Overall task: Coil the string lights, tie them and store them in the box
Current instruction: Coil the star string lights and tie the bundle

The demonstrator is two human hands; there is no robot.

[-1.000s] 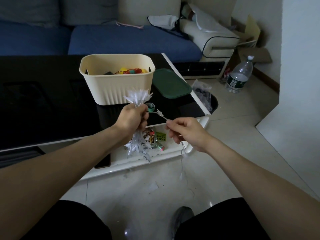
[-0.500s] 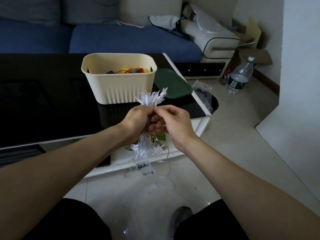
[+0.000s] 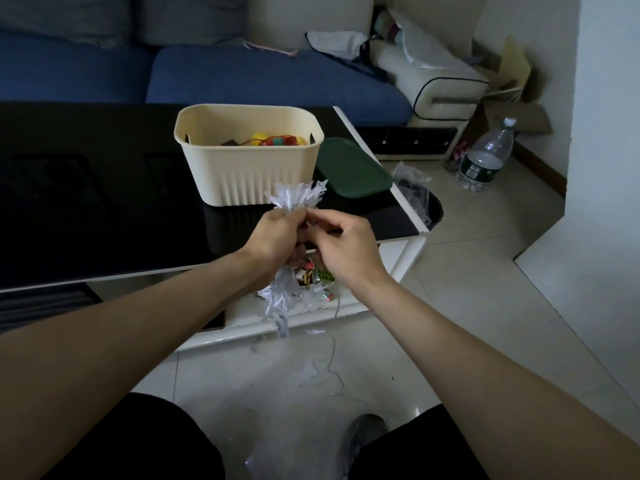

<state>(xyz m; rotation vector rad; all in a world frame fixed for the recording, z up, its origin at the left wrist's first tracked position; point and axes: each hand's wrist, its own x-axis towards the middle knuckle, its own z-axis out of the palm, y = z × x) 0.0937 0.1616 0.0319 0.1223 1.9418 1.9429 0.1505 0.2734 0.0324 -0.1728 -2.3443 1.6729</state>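
White string lights (image 3: 297,199) sat bunched in the left hand (image 3: 277,237), fist wrapped round them, before the box (image 3: 249,174); the right hand (image 3: 341,244) apparently pinched the loose wire, best wound taut.

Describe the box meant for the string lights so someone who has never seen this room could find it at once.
Start at the black glass coffee table in front of the blue sofa. Near its right end stands the box, just beyond the person's hands. It is the cream, open-topped tub with ribbed sides and colourful items inside; the flat dark green lid beside it is the only other thing on the tabletop.
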